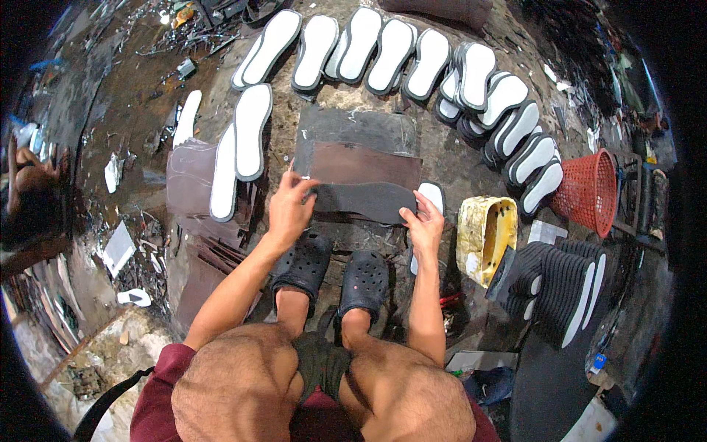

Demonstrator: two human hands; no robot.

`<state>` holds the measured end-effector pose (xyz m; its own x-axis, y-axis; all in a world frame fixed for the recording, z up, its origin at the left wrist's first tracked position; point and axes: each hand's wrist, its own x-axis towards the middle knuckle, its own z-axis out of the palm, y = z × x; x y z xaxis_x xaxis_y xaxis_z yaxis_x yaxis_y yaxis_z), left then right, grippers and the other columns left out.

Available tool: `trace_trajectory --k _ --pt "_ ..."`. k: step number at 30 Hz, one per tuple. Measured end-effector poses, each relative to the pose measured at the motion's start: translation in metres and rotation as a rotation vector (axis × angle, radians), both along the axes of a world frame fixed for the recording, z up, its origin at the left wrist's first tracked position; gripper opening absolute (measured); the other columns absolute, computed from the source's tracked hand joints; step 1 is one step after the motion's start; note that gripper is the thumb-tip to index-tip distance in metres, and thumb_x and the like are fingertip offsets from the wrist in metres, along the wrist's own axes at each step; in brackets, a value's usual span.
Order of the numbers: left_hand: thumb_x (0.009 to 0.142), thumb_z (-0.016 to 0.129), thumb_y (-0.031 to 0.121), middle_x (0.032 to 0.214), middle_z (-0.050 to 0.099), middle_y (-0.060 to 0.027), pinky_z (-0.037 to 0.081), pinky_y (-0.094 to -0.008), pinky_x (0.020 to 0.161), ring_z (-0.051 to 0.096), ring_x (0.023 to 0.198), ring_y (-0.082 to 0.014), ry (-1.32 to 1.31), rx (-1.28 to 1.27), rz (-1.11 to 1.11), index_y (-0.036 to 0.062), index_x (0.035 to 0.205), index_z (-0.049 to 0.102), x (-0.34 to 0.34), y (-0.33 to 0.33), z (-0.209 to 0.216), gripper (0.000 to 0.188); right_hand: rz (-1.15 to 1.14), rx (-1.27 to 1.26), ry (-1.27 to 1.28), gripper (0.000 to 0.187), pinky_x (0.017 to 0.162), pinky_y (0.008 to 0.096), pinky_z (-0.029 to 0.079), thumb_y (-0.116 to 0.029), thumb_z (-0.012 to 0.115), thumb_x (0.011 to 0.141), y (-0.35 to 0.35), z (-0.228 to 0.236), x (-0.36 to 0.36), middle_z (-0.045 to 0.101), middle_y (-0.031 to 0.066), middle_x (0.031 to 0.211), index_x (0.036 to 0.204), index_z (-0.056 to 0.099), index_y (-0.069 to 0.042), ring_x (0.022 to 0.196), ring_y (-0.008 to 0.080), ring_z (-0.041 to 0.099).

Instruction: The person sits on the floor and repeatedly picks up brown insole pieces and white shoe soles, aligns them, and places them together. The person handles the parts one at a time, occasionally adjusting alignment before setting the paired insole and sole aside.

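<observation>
Knees (228, 387) filled the near edge, and past them a pair of dark perforated clogs (364, 283) stood on the ground. Just beyond the clogs, a dark sole (361, 202) lay between the two hands, in front of a brown sheet (368, 162). The right hand (426, 225) grasped its right end, thumb on the upper face and index finger at the end's edge. The left hand (289, 206) was at its left end, thumb and index finger curved and parted; whether those fingers gripped or merely touched it, I could not tell. The sole's long axis ran crosswise from left to right, almost level, its right end slightly nearer the knees; which end was the toe was unclear. Partly hidden by the right hand lay a white-faced sole (432, 193), its length running away from the person. To the right stood a yellow container (470, 250) and a row of stacked soles (560, 295); to the left lay brown sheets (193, 180). The brown sheet rested on a dark board (357, 124). Farther off, white-topped soles (390, 55) formed an arc, its right end near a red basket (589, 191).
</observation>
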<state>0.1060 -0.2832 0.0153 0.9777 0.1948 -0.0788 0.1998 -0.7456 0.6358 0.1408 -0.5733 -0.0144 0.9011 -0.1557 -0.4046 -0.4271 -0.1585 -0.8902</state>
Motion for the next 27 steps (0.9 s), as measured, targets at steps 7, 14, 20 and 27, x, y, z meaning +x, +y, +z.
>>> trace_trajectory --k 7,14,20,27 --pt "0.077 0.08 0.017 0.139 0.054 -0.0119 0.042 -0.0471 0.105 0.049 0.126 -0.0362 -0.304 -0.131 -0.587 0.0154 0.104 0.073 0.018 -0.031 -0.029 0.028 -0.019 0.037 0.056 0.056 0.068 0.0269 0.058 0.002 0.076 0.08 0.011 0.016 0.002 0.068 0.0148 0.115 0.134 0.061 -0.003 0.091 0.0167 0.069" --pt "0.073 0.082 0.016 0.139 0.053 -0.0102 0.041 -0.0476 0.101 0.049 0.123 -0.0357 -0.297 -0.195 -0.599 0.0149 0.1 0.074 0.019 -0.026 -0.041 0.029 0.12 -0.797 -0.215 0.045 0.083 0.0386 0.054 -0.014 0.083 0.077 0.031 0.047 -0.006 0.066 0.0112 0.124 0.12 0.071 -0.007 0.103 0.0248 0.065" --pt "0.075 0.081 0.016 0.143 0.051 -0.0104 0.041 -0.0477 0.102 0.048 0.124 -0.0362 -0.219 -0.134 -0.636 0.017 0.106 0.073 0.027 -0.026 -0.032 0.031 0.115 -1.0 -0.371 0.074 0.099 0.0465 0.044 -0.019 0.082 0.07 -0.015 0.03 -0.055 0.056 0.0159 0.133 0.139 0.055 -0.011 0.114 0.0368 0.055" --pt "0.077 0.082 0.017 0.135 0.062 -0.0124 0.041 -0.0432 0.107 0.056 0.123 -0.03 -0.086 -0.429 -0.482 0.0138 0.124 0.071 0.037 -0.001 0.013 0.048 0.086 -1.09 -0.225 0.076 0.105 0.0483 0.041 -0.019 0.082 0.072 -0.054 0.029 -0.081 0.052 0.0188 0.139 0.141 0.052 -0.008 0.129 0.0399 0.048"
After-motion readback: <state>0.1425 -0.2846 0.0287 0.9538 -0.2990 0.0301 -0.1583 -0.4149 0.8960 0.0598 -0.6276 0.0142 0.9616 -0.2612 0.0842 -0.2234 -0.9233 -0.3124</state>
